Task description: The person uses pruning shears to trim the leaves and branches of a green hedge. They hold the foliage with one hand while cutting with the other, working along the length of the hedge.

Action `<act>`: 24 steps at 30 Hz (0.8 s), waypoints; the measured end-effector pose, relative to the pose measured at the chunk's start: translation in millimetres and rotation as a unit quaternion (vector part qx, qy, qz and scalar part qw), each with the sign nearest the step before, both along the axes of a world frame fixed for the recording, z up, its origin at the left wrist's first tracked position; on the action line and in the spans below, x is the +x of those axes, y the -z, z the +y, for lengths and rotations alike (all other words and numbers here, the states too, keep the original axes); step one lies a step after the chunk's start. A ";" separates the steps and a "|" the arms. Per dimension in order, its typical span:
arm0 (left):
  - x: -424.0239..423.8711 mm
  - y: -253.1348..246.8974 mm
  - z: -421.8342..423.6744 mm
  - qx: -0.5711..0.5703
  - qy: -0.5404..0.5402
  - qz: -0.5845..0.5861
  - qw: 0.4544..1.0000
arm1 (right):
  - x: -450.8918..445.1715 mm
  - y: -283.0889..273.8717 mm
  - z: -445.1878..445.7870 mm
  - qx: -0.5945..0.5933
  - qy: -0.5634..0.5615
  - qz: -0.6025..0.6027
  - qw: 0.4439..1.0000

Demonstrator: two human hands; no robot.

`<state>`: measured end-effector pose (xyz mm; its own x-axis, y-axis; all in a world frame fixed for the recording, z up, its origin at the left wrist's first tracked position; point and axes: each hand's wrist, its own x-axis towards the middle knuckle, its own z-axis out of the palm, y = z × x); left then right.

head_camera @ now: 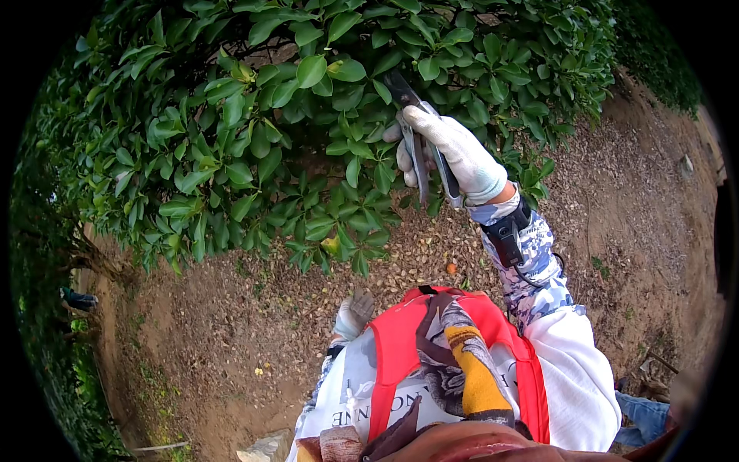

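Note:
My right hand [453, 153], in a white knit glove, is closed round the metal handles of a cutting tool that looks like pruning shears [430, 144]. The dark blade end points up and left into the leaves of a broad-leaved bush [260, 127]. Whether the blades touch a stem cannot be told. A black strapped device [507, 238] sits on that wrist over a patterned sleeve. My left hand [353, 315], gloved with greyish fingers, hangs low beside my body with its fingers extended, holding nothing that shows. Small green fruits or buds show among the leaves.
Dry leaves cover brown soil [231, 346] under the bush. An orange round fruit [451, 268] lies on the ground. A pale stone [265, 447] is at the bottom. Jeans legs [638, 416] of a person show at the lower right. Dark foliage [46, 346] borders the left.

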<state>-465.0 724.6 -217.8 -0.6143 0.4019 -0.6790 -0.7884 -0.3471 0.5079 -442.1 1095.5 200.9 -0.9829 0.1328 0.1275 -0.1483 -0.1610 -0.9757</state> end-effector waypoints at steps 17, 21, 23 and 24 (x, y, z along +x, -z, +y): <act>-5.5 0.3 -5.8 -0.003 -0.009 -0.007 1.000 | 29.7 7.5 -1.8 -0.036 0.037 0.049 0.997; -6.6 -1.0 -6.2 -0.001 -0.003 -0.003 1.000 | 23.3 10.7 11.8 -0.043 0.039 0.037 0.998; -7.2 -1.7 -5.6 -0.001 -0.001 0.000 1.000 | 22.4 10.0 13.0 -0.033 0.036 0.023 0.999; -6.3 -1.5 -6.9 -0.003 -0.002 0.002 1.000 | 21.8 10.3 12.9 -0.030 0.034 0.016 0.999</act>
